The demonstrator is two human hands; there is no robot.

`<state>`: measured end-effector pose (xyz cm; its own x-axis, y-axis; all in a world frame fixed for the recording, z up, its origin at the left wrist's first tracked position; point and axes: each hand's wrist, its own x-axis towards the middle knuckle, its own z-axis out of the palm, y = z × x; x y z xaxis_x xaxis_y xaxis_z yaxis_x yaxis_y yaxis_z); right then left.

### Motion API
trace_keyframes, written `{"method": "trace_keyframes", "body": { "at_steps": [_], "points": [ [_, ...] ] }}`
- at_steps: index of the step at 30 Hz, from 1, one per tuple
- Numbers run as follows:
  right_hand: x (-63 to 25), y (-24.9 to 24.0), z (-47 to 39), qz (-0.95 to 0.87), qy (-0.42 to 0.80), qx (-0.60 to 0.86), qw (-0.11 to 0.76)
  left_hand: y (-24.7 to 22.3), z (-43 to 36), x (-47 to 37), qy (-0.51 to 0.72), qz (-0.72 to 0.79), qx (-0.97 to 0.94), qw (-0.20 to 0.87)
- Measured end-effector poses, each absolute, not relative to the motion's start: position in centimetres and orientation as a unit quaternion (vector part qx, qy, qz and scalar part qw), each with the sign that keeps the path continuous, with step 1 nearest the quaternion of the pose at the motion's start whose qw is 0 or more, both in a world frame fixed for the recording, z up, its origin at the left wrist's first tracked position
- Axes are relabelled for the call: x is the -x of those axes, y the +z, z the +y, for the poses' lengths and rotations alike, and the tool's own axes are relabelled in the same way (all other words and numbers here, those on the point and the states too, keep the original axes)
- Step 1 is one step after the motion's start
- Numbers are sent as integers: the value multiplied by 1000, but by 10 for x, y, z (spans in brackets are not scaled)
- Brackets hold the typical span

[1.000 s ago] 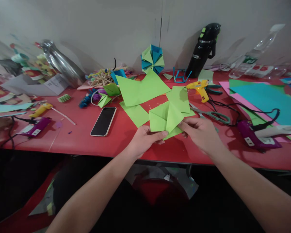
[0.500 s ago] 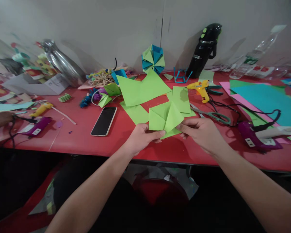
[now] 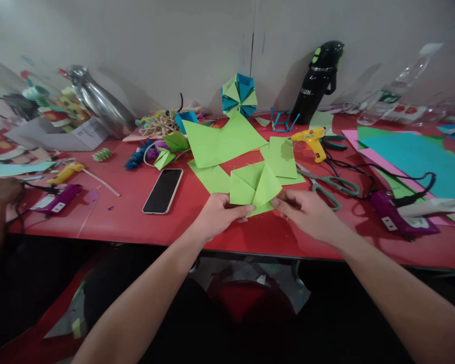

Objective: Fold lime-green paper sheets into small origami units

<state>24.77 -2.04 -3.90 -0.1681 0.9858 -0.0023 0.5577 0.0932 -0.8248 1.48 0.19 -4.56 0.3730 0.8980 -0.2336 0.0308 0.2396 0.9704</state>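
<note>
A light green folded paper [image 3: 253, 184] is held between both hands just above the red table [image 3: 125, 227]. Creases run across it, and one flap stands up on its right side. My left hand [image 3: 222, 215] pinches its lower left edge, thumb on top. My right hand [image 3: 301, 210] pinches the right corner between thumb and fingers. Behind it lie a large green sheet [image 3: 220, 141] with a curved top edge and a smaller green square [image 3: 282, 157]. Scissors [image 3: 331, 185] with grey-green handles rest right of my right hand.
A phone [image 3: 163, 191] lies left of my hands. Right are a yellow glue gun [image 3: 313, 140], a purple power strip [image 3: 398, 215] and coloured sheets [image 3: 420, 156]. At the back stand a blue-green paper ball [image 3: 239, 95] and a black bottle [image 3: 318, 83]. Another person's hand [image 3: 2, 199] is far left.
The folded paper and my right hand have shifted slightly left. More of the scissors' handles now shows beside my right hand. Both hands keep hold of the paper.
</note>
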Motion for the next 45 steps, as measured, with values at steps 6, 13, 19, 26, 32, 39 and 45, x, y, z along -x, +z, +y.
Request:
{"method": "trace_keyframes", "body": {
  "at_steps": [6, 13, 19, 26, 32, 39, 45],
  "points": [
    [-265, -35, -17, -608, 505, 516, 331, -40, 2, -11, 300, 435, -559, 639],
    [-243, -34, -17, -557, 542, 492, 393, -44, -1, -13, 226, 404, -583, 668],
    [-249, -35, -17, -548, 539, 504, 394, -37, 1, -7, 181, 386, -580, 694],
    [-250, -36, -16, -508, 597, 469, 405, -33, 2, -2, 158, 389, -578, 700],
    [-243, -40, -18, -503, 584, 458, 442, -38, -1, -6, 200, 379, -582, 691],
    [-233, -44, -21, -504, 558, 462, 469, -43, -9, -26, 357, 371, -510, 689],
    [-235, -44, -20, -505, 553, 466, 471, -47, -6, -22, 376, 379, -533, 657]
  ]
}}
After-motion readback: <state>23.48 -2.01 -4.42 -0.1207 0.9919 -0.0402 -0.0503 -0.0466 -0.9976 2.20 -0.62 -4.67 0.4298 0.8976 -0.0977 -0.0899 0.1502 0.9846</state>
